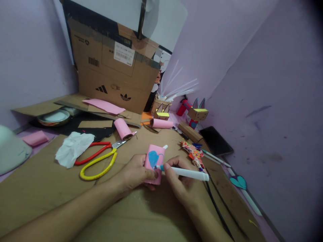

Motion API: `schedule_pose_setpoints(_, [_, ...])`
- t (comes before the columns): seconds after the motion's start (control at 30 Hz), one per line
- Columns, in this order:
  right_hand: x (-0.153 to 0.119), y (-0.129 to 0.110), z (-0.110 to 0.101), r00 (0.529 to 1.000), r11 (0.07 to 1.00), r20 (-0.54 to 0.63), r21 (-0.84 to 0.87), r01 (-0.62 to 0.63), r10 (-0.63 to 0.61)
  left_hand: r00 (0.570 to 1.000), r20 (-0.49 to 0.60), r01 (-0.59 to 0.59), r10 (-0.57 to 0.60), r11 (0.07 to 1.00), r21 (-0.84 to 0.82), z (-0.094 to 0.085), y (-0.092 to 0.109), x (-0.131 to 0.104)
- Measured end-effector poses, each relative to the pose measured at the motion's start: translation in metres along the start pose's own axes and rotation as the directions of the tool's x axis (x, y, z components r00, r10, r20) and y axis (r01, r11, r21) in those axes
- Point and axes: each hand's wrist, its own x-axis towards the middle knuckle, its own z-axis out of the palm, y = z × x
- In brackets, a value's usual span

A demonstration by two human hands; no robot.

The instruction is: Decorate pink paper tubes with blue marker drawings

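Left hand (pixel 137 171) curled round pink tube (pixel 159 160), frame centre, apparently steadying it; right hand (pixel 180 183) pinches white marker (pixel 189 173) near nib, likely for control over 1 part-filled blue heart (pixel 152 158).

Through the head view, I had the left hand (pixel 137 169) holding a pink paper tube (pixel 160 160) toward me, its thumb pressed on the front near the bottom. In the right hand (pixel 180 185) I had a white marker (pixel 189 173), its tip touching the tube at the lower end of a blue heart (pixel 152 158). Left of the hands I saw red-and-yellow scissors (pixel 114 150) lying beside a crumpled tissue (pixel 72 149), their handles spread; a pink roll (pixel 122 128) lay by the blades. Behind everything leaned a cardboard box panel (pixel 113 75).
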Motion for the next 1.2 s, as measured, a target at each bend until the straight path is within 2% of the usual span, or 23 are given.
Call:
schedule_pose_setpoints(0.17, [-0.003,-0.004,0.004,0.998,0.996,-0.005,0.072,-0.055,0.055,1.0,-0.008,0.017,-0.017,1.0,0.006,0.001,0.002,0.0])
schedule_pose_setpoints(0.3, [-0.003,0.002,0.005,0.999,0.994,-0.003,0.101,-0.037,0.038,1.0,-0.006,0.015,-0.015,1.0,0.013,0.001,0.003,0.0])
schedule_pose_setpoints(0.43, [-0.001,0.008,0.001,0.999,0.996,-0.044,0.084,-0.004,0.008,1.0,-0.004,0.002,-0.001,1.0,0.013,0.0,0.002,0.0])
schedule_pose_setpoints(0.77, [0.001,0.0,-0.001,0.998,0.999,-0.054,-0.026,0.044,-0.045,1.0,0.007,0.0,-0.001,1.0,0.005,0.0,0.0,0.003])
schedule_pose_setpoints(1.03, [-0.001,-0.003,0.002,0.996,0.997,-0.055,0.025,-0.068,0.069,1.0,-0.01,0.008,-0.008,1.0,0.002,0.0,0.001,0.001])
schedule_pose_setpoints(1.2, [-0.002,-0.002,0.003,0.999,0.997,0.002,0.058,-0.044,0.044,1.0,-0.001,0.016,-0.016,1.0,0.006,0.0,0.001,0.002])
